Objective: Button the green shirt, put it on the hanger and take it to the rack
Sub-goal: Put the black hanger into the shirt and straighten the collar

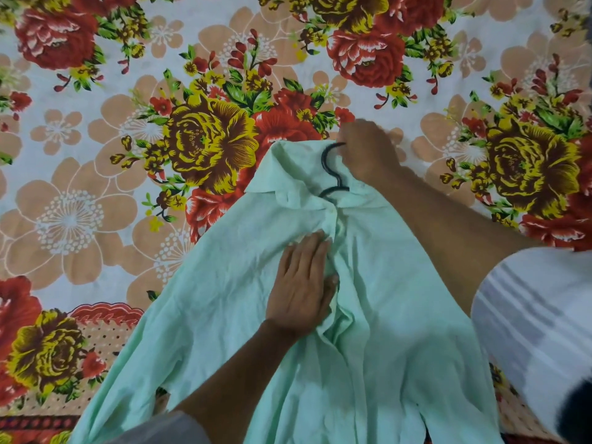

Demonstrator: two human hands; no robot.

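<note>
Two hands: left (301,283) flat on shirt (384,315) (fingers straight), right (365,149) apparently gripping hanger (330,168).

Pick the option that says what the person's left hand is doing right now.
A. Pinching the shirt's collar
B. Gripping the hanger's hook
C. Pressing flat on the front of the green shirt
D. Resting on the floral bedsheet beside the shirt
C: the left hand lies with straight fingers flat on the green shirt beside its placket, while the right hand holds the black hanger's hook at the collar.
</note>
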